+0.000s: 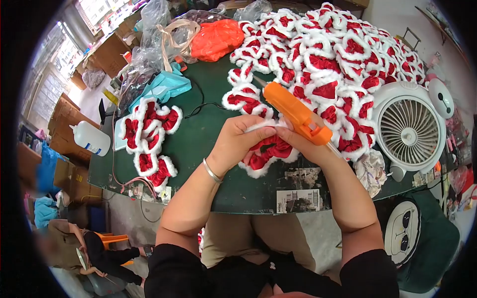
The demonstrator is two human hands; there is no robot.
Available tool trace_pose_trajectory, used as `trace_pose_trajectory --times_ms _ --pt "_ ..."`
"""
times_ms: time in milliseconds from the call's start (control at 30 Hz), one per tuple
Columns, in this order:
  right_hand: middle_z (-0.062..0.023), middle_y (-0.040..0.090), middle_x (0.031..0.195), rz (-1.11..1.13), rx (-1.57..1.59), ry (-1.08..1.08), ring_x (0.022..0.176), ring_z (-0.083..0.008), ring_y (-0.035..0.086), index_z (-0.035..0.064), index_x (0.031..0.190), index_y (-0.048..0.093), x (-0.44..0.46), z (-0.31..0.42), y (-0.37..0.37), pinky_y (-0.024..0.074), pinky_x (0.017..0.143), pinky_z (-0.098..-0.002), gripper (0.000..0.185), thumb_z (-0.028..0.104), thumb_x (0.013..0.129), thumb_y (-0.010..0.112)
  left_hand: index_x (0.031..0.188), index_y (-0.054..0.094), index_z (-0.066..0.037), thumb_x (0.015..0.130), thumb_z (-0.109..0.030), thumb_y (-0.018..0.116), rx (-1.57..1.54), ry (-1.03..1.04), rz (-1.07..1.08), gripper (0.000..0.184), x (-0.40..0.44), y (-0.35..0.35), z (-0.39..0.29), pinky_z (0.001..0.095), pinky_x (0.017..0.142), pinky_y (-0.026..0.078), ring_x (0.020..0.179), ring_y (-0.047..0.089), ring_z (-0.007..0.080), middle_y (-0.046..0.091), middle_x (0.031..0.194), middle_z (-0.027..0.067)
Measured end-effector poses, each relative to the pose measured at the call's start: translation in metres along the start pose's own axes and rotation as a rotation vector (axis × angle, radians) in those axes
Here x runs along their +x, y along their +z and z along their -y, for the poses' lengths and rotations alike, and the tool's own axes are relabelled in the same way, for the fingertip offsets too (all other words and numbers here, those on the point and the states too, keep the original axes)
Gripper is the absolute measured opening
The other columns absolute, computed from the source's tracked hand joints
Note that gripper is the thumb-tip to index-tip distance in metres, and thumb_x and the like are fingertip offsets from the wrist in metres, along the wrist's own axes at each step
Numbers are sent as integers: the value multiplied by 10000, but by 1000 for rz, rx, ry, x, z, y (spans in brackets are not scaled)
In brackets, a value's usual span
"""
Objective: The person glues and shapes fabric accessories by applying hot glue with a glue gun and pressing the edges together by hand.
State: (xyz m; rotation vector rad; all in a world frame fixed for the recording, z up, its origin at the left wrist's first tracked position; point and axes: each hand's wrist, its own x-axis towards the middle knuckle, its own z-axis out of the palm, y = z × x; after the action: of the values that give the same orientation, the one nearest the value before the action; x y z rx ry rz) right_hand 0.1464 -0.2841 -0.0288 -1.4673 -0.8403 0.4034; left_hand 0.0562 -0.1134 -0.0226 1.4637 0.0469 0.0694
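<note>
The left hand (239,138) and right hand (304,145) are close together, both pinched on the top edge of a red-and-white piece (268,158) over the near middle of the bench (198,149). An orange glue gun (293,107) lies across the right hand; its grip is partly hidden. A heap (328,62) of similar pieces spreads far right, a smaller pile (151,134) left, a fan (410,129) right.

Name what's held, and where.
Left hand and right hand pinch the red piece by its white trim; how the glue gun is held is unclear.
</note>
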Motion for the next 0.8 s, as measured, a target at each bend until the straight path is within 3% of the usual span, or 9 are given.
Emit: trace_pose_trajectory --times_ms 100,167,300,367,400,467,533,700,800 --pt "-1 518 828 33 -57 -9 750 -86 497 36 1018 558 0 3 -1 423 669 -238 267 162 816 680 865 633 3 898 -149 591 -98 120 -48 160 0 2 4 156 489 417 581 541 30 635 736 8" --pt "-2 517 830 28 -76 -50 752 -86 495 35 1027 558 -2 11 2 423 672 -239 273 155 815 681 864 633 4 939 -213 527 -309 24 166 253 -4 -6 -7 165 515 433 609 551 28 636 748 7" --pt "12 513 815 34 -108 -21 735 -74 483 33 1002 557 -2 5 -1 419 656 -233 252 133 808 684 858 628 2 958 -236 482 -267 -50 196 297 -3 -12 0 176 517 439 613 559 36 637 756 9" --pt "23 509 803 -17 -43 -18 725 -67 475 37 976 554 -3 4 0 415 643 -230 233 127 805 685 854 624 -8 957 -222 471 -200 205 -86 283 -1 2 4 180 497 431 597 561 42 638 757 12" --pt "34 505 790 -58 23 -14 715 -59 468 41 949 550 -2 3 3 411 629 -227 216 120 802 686 856 618 -13 938 -192 503 -161 114 -62 228 2 -4 11 174 465 411 565 550 42 625 723 3" --pt "54 499 778 -60 -71 -35 677 -48 459 58 945 535 1 -8 -2 404 597 -217 222 103 792 689 1005 609 11 911 -169 547 -9 41 64 212 4 -12 15 204 670 476 744 574 60 628 859 4" --pt "49 499 775 -137 -13 48 663 -49 458 67 912 514 4 -3 4 397 582 -211 219 100 791 693 967 630 -1 882 -149 600 10 15 22 173 7 -11 14 196 635 461 703 553 39 622 814 -13" --pt "43 473 666 -136 54 -31 507 -31 374 96 854 534 7 -2 3 264 449 -187 161 222 842 634 764 628 -34 858 -179 637 -56 159 -379 173 7 -25 -10 193 417 355 453 473 45 569 603 -25" --pt "49 461 635 -207 36 9 509 -36 372 94 796 539 8 -2 2 263 458 -192 235 308 890 567 762 619 -64 880 -227 606 242 441 -750 202 -7 -72 -39 210 461 373 497 481 56 555 624 -22"
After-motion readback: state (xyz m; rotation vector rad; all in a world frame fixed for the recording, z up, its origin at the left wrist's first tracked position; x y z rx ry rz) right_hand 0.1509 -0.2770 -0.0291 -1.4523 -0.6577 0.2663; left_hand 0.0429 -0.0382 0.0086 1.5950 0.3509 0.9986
